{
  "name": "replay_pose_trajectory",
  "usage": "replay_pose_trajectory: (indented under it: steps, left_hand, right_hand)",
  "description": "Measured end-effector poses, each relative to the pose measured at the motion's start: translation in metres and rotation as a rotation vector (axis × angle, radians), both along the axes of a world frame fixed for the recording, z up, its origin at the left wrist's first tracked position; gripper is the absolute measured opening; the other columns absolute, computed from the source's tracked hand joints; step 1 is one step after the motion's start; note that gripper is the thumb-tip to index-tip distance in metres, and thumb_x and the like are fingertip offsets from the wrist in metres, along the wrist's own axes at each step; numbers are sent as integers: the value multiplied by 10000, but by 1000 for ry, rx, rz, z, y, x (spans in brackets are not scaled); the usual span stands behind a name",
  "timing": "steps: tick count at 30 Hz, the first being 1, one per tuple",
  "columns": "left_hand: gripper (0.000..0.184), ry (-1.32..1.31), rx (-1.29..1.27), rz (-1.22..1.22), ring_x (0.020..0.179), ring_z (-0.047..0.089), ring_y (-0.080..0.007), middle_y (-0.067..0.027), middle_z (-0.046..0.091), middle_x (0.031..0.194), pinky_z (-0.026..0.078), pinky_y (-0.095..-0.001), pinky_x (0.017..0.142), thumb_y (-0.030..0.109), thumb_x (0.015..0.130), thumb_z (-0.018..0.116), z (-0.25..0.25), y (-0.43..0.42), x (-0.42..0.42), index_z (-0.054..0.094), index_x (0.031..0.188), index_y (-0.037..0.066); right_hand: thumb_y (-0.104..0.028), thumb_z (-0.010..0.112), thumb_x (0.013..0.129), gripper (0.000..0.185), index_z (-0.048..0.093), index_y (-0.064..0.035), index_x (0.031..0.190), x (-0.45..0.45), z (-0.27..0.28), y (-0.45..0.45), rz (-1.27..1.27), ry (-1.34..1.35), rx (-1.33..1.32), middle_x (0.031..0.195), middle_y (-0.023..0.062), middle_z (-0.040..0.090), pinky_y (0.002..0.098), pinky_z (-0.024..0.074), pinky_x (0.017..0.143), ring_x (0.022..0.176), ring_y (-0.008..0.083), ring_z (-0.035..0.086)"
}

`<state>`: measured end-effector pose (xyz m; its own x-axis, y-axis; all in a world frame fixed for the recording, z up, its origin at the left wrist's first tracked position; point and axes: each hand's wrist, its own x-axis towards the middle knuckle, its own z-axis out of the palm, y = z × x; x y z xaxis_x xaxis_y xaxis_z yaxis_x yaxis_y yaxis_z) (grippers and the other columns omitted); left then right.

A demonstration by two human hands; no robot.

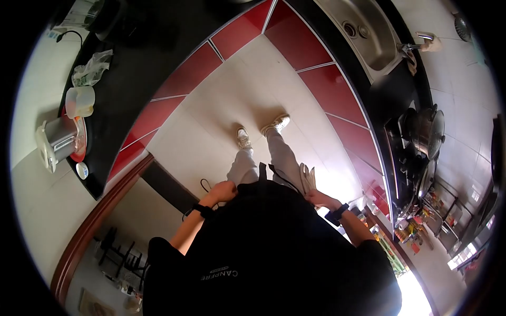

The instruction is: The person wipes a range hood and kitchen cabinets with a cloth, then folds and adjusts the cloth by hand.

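Observation:
My left hand (224, 191) is closed beside the hem of my black shirt (274, 247). A thin black cord (204, 184) loops out just past it, and whatever the fingers hold is hidden. At the other side of my body, my right hand (321, 198) is closed on a pale, limp cloth (307, 177) with finger-like ends, which looks like a glove. Black bands circle both wrists. Dark straps (262, 171) stick out at the front of my shirt, between the hands.
A black counter (142, 58) on the left bears a rice cooker (60, 139), a plastic cup (80, 101) and a plastic bag (93, 68). To the right are a steel sink (377, 52) and a lidded pot (428, 131). Red cabinets (337, 84) flank the pale floor (221, 95).

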<state>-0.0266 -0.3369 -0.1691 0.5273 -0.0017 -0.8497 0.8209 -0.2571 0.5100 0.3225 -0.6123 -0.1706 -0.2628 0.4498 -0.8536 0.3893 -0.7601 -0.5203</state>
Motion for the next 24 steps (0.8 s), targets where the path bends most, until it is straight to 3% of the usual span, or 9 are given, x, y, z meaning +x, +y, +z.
replay_pose_trajectory:
  steps: [3, 7, 9, 11, 14, 17, 24]
  left_hand:
    - [274, 27, 55, -80, 924, 664, -400, -234, 694, 945, 529, -481, 819, 256, 809, 637, -4, 17, 34, 709, 913, 13]
    - [296, 48, 133, -147, 924, 669, -410, -251, 693, 957, 535, -485, 809, 256, 793, 637, 3, 29, 76, 702, 914, -6]
    - [299, 74, 131, -161, 920, 673, -410, -252, 694, 953, 538, -490, 801, 262, 797, 628, 1, 21, 97, 705, 912, -4]
    - [301, 107, 141, -168, 915, 677, -408, -255, 694, 943, 542, -494, 789, 268, 803, 618, 21, 46, 126, 708, 902, -2]
    - [288, 68, 183, -195, 883, 685, -401, -248, 699, 905, 549, -497, 758, 260, 811, 600, 18, 61, 137, 718, 882, 8]
    - [260, -2, 229, -244, 849, 687, -404, -236, 702, 866, 552, -494, 725, 226, 803, 589, -6, 79, 133, 724, 867, 13]
    - [213, -44, 130, -359, 772, 677, -407, -226, 689, 801, 540, -490, 679, 177, 732, 625, -64, 131, 136, 690, 804, -13]
  right_hand:
    - [-277, 561, 937, 378, 632, 37, 737, 26, 5, 38, -13, 28, 189, 565, 26, 519, 328, 440, 525, 550, 136, 528]
    - [-296, 566, 941, 401, 621, 45, 737, 66, -27, 50, -75, -40, 24, 555, 44, 532, 326, 438, 521, 531, 159, 539]
    - [-284, 563, 938, 394, 618, 48, 735, 92, -29, 47, -96, 9, 262, 552, 47, 527, 328, 435, 513, 519, 165, 531]
    - [-254, 557, 928, 379, 601, 61, 720, 110, -20, 74, -133, 67, 11, 555, 58, 514, 341, 434, 500, 509, 177, 515]
    - [-132, 508, 867, 270, 575, 59, 688, 116, -40, 82, -192, 52, -57, 547, 70, 518, 361, 433, 478, 515, 186, 537]
    - [-159, 519, 859, 259, 656, 54, 803, 113, -45, 102, -32, -76, 8, 713, 227, 642, 449, 476, 634, 711, 334, 653]
    - [-186, 537, 876, 279, 629, 56, 773, 82, -85, 108, -130, -73, -69, 694, 246, 604, 470, 464, 611, 672, 340, 645]
